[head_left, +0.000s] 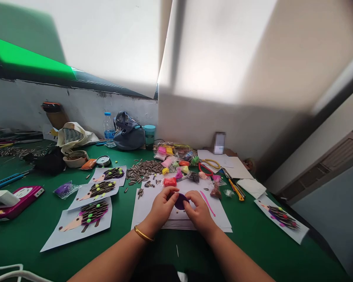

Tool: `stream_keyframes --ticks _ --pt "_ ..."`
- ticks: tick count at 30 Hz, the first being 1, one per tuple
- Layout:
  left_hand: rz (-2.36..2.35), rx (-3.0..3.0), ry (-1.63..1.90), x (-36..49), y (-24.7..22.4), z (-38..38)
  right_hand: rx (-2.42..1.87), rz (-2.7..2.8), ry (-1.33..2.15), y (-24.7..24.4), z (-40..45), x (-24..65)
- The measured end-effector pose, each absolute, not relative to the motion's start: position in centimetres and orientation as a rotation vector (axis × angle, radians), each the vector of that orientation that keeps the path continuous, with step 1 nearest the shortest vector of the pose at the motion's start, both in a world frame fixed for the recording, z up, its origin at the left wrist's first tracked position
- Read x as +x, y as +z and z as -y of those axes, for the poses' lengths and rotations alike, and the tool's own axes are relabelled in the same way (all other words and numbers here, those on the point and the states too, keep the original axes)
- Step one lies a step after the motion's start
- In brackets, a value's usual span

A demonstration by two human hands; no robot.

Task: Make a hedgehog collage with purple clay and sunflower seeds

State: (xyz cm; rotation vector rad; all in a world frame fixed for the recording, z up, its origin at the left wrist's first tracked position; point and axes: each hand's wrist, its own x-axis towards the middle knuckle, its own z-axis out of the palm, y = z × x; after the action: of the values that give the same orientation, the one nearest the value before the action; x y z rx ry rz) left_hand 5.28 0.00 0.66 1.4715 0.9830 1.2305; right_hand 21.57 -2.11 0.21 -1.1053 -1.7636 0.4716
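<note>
A flat, dark purple round piece point(181, 201) is held up over white paper sheets point(147, 207). My left hand point(164, 205), with a gold bangle at the wrist, pinches its left edge. The right edge is gripped between thumb and fingers of my right hand point(197, 211). A red clay packet point(170, 181) lies just beyond the hands. To the right of my right hand is a pink plastic tool point(208, 203) on the paper. Striped seeds point(144, 170) are heaped behind the sheets, with a few scattered on the paper.
Hedgehog pictures point(90, 217) lie on the left, another point(279, 215) on the right. Colourful clay bags point(176, 158), scissors point(206, 166) and a cutter point(235, 186) sit behind. A bottle point(108, 131), blue bag point(129, 135) and cup point(150, 136) stand by the wall; a power strip point(17, 201) is left.
</note>
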Motion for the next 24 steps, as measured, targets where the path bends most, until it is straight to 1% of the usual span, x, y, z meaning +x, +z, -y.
stream_keyframes --ticks 4,9,16,20,24 --pt "-1.001 1.582 1.181 5.32 0.62 0.13 -1.115 1.786 0.477 0.36 2.18 21.52" --pt "-0.968 1.474 1.131 5.31 1.0 0.21 -1.095 1.736 0.496 0.03 2.02 21.71" --pt "-1.088 1.745 1.232 5.0 0.53 -0.21 -1.105 1.797 0.452 -0.13 1.97 21.93" --pt "-1.136 1.653 1.201 4.96 0.56 -0.25 -1.118 1.821 0.449 -0.08 2.03 21.72" --pt "-1.081 1.562 1.195 4.96 0.66 -0.16 -1.139 1.834 0.481 -0.13 1.91 21.68"
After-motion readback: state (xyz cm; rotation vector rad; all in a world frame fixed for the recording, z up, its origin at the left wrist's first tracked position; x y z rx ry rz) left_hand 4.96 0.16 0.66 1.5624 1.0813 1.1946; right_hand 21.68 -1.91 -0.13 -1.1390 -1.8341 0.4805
